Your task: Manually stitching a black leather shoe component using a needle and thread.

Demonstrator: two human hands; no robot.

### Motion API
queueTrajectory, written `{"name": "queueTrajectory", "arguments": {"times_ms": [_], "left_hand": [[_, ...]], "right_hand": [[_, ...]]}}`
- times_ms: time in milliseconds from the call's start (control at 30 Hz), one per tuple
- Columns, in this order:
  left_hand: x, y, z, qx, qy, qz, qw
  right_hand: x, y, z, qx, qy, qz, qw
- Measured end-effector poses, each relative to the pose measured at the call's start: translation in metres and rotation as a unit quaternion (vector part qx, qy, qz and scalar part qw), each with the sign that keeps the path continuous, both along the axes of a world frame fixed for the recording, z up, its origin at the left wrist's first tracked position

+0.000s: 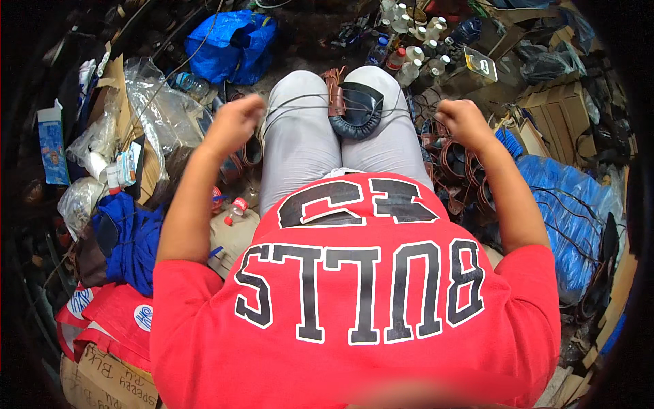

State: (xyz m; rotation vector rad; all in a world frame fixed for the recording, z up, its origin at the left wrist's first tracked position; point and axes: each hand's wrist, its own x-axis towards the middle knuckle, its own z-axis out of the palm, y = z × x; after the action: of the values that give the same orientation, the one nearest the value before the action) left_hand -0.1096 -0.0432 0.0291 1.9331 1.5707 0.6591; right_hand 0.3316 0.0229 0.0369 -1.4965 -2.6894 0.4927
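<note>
A shoe [355, 124] rests on the lap [300, 150] between the knees [296, 85], the left hand [235, 125] to its left, the right hand [466, 123] to its right. Beyond the left knee lies a bag [216, 56]; beyond the right, bottles [411, 72]. Cardboard [555, 119] lies farther right.

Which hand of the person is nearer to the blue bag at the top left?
The left hand. It is below the blue bag in the picture; the right hand is much farther away, to its lower right.
</note>
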Motion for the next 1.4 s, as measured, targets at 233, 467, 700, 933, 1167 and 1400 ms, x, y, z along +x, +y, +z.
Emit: {"name": "queueTrajectory", "arguments": {"times_ms": [233,467,700,933,1167,1400], "left_hand": [[0.078,0.016,0.085,-0.009,-0.489,-0.118,0.864],[0.076,-0.028,0.066,-0.064,-0.145,-0.180,0.971],[-0.247,-0.057,0.121,0.173,0.263,0.240,0.918],[-0.281,-0.073,0.053,0.078,0.185,0.332,0.922],[0.093,-0.026,0.015,0.046,-0.066,-0.087,0.993],[0.057,-0.011,0.002,-0.095,-0.029,0.049,0.994]], "right_hand": [[-0.090,0.003,0.026,-0.289,0.723,-0.105,0.619],[-0.097,-0.043,0.040,-0.213,0.272,0.095,0.934],[0.261,0.013,0.035,-0.016,0.190,-0.231,0.954],[0.233,0.025,0.047,0.003,-0.189,-0.351,0.917],[-0.054,-0.043,0.002,-0.272,0.356,-0.045,0.893],[-0.041,-0.020,-0.011,-0.295,0.385,-0.147,0.862]]}}
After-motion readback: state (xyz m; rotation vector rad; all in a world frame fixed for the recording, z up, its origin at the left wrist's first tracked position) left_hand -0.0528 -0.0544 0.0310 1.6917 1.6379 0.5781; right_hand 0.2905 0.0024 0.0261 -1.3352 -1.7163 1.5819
